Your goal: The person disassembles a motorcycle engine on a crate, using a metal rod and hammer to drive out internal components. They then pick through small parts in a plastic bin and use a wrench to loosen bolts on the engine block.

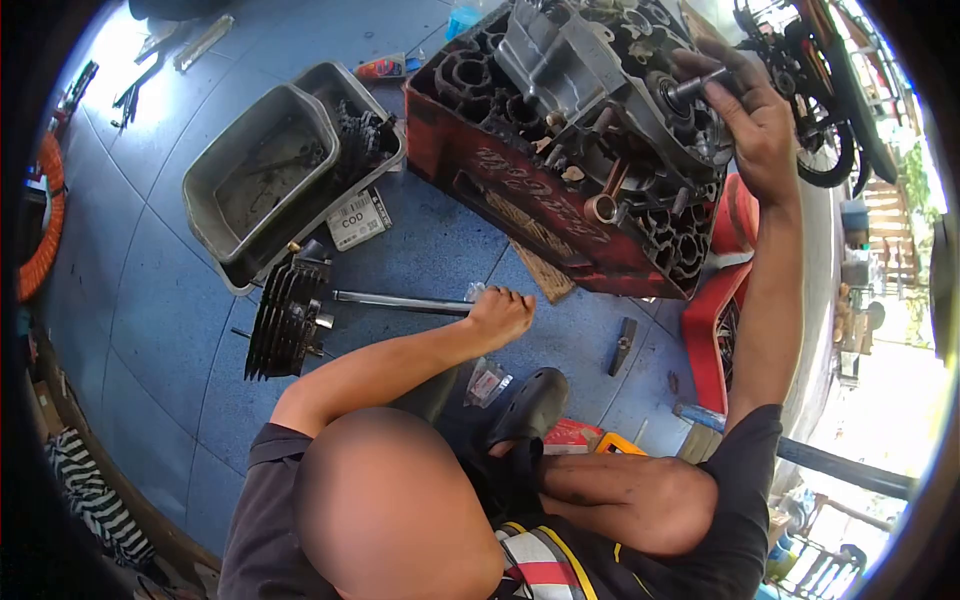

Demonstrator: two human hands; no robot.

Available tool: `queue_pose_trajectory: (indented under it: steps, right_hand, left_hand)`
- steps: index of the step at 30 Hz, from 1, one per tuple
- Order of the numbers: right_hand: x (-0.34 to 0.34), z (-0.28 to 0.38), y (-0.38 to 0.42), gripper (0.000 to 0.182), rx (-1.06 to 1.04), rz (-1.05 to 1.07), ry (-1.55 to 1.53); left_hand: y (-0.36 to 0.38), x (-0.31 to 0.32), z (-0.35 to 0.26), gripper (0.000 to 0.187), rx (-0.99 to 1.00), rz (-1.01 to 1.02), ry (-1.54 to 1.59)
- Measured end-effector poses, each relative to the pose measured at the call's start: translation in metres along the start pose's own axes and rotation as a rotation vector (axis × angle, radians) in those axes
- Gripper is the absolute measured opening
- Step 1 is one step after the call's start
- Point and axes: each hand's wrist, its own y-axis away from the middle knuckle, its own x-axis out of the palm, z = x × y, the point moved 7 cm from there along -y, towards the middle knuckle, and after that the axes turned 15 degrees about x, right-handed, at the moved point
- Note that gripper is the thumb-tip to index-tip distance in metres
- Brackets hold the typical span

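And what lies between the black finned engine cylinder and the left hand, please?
In the head view, a shiny metal bar stretches from near the black finned engine cylinder to the left hand, with clear plastic beside that hand.

The blue tiled floor (130, 290) has dark joint lines and carries most of the things. On it stands a red bottle crate (560, 215) with white lettering, and a grey metal engine case (565, 70) rests across the top of that crate. To the left, on the floor, are overlapping grey trays (205, 190), a white packet (358, 218) marked COD beside them, and a black finned cylinder (275, 320). Nearer the person lie a clear plastic packet (487, 383) and a small dark tool (622, 347).
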Motion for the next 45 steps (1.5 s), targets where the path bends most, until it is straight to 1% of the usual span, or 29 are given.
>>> queue_pose_trajectory:
  steps: [2, 3, 5, 7, 9, 10, 12, 13, 15, 16, 18, 19, 20, 22, 24, 25, 27, 29, 31, 32, 33, 35, 36, 38, 39, 41, 42, 44, 45]
  right_hand:
    - [-0.001, -0.005, -0.002, 0.032, -0.014, 0.008, -0.01]
    - [-0.002, -0.008, -0.003, 0.029, -0.02, 0.02, -0.013]
    - [-0.005, -0.011, -0.005, 0.028, -0.027, 0.004, 0.027]
    - [-0.006, -0.015, -0.006, 0.026, -0.023, -0.007, 0.069]
    - [-0.007, -0.012, -0.006, 0.026, -0.058, -0.026, 0.087]
    - [-0.007, -0.014, -0.005, 0.026, -0.054, -0.029, 0.085]
    - [-0.007, -0.013, -0.006, 0.024, -0.076, -0.05, 0.043]
    - [-0.005, -0.013, -0.007, 0.024, -0.08, -0.048, 0.042]
    - [-0.006, -0.012, -0.005, 0.021, -0.082, -0.127, 0.034]
    - [-0.004, -0.011, -0.004, 0.021, -0.082, -0.129, 0.033]
    - [-0.006, -0.009, -0.001, 0.02, -0.058, -0.279, 0.135]
    - [-0.005, -0.01, 0.0, 0.02, -0.056, -0.28, 0.135]
    - [-0.005, -0.009, 0.001, 0.02, -0.046, -0.342, 0.222]
    - [-0.008, -0.005, 0.001, 0.021, -0.045, -0.404, 0.31]
    - [-0.004, -0.003, -0.006, 0.022, 0.004, -0.231, 0.083]
    - [-0.005, 0.002, -0.008, 0.022, 0.005, -0.234, 0.079]
    - [0.005, 0.004, -0.018, 0.027, 0.111, -0.035, -0.17]
    - [0.01, 0.004, -0.028, 0.025, 0.118, -0.102, -0.163]
    - [0.015, -0.007, -0.038, 0.024, 0.231, -0.054, -0.492]
    - [0.016, -0.007, -0.038, 0.033, 0.223, -0.118, -0.483]
    - [0.015, -0.006, -0.039, 0.033, 0.224, -0.113, -0.483]
    - [0.017, -0.002, -0.04, 0.037, 0.177, -0.018, -0.444]
    - [0.011, -0.007, -0.042, 0.037, 0.178, -0.018, -0.448]
    - [0.018, -0.006, -0.047, 0.038, 0.072, 0.364, -0.504]
    - [0.016, -0.009, -0.049, 0.038, 0.072, 0.362, -0.506]
    - [0.019, -0.006, -0.049, 0.041, 0.027, 0.483, -0.506]
    - [0.02, -0.005, -0.047, 0.041, 0.026, 0.481, -0.506]
    - [0.018, -0.005, -0.043, 0.032, 0.086, 0.348, -0.538]
    - [0.019, -0.002, -0.039, 0.032, 0.083, 0.34, -0.541]
  left_hand:
    - [0.005, 0.007, 0.001, 0.015, 0.094, 0.099, -0.003]
    - [0.006, 0.002, 0.005, 0.015, 0.099, 0.103, -0.012]
    - [0.004, -0.023, 0.022, 0.019, -0.082, 0.073, 0.169]
    - [-0.023, -0.093, 0.051, 0.027, -0.398, -0.014, 0.689]
    - [-0.04, -0.141, 0.075, 0.04, -0.475, -0.628, 1.249]
    - [-0.052, -0.161, 0.078, 0.04, -0.475, -0.623, 1.251]
    - [-0.068, -0.193, 0.083, 0.032, -0.511, -0.782, 1.371]
    - [-0.072, -0.194, 0.082, 0.032, -0.512, -0.785, 1.367]
    - [-0.085, -0.193, 0.076, 0.027, -0.51, -0.64, 1.287]
    - [-0.088, -0.19, 0.072, 0.024, -0.562, -0.606, 1.325]
    - [-0.092, -0.193, 0.067, 0.025, -0.578, -0.602, 1.35]
    - [-0.093, -0.191, 0.065, 0.025, -0.601, -0.598, 1.377]
    - [-0.095, -0.185, 0.065, 0.024, -0.607, -0.635, 1.446]
    - [-0.093, -0.184, 0.067, 0.023, -0.599, -0.674, 1.445]
    - [-0.091, -0.186, 0.072, 0.023, -0.591, -0.714, 1.438]
    - [-0.09, -0.187, 0.072, 0.022, -0.599, -0.705, 1.443]
    - [-0.091, -0.187, 0.072, 0.021, -0.597, -0.687, 1.444]
    - [-0.093, -0.188, 0.068, 0.021, -0.58, -0.666, 1.402]
    - [-0.093, -0.193, 0.069, 0.022, -0.591, -0.621, 1.366]
    - [-0.092, -0.194, 0.07, 0.023, -0.608, -0.579, 1.33]
    - [-0.09, -0.193, 0.071, 0.023, -0.612, -0.582, 1.33]
    - [-0.089, -0.196, 0.072, 0.025, -0.542, -0.538, 1.18]
    - [-0.09, -0.195, 0.072, 0.025, -0.545, -0.535, 1.179]
    - [-0.099, -0.199, 0.066, 0.024, -0.412, -0.522, 1.139]
    - [-0.101, -0.198, 0.067, 0.024, -0.412, -0.52, 1.139]
    - [-0.103, -0.189, 0.069, 0.022, -0.451, -0.503, 1.251]
    - [-0.102, -0.19, 0.071, 0.022, -0.448, -0.502, 1.25]
    - [-0.085, -0.197, 0.085, 0.021, -0.532, -0.665, 1.193]
    - [-0.08, -0.206, 0.091, 0.02, -0.552, -0.663, 1.12]
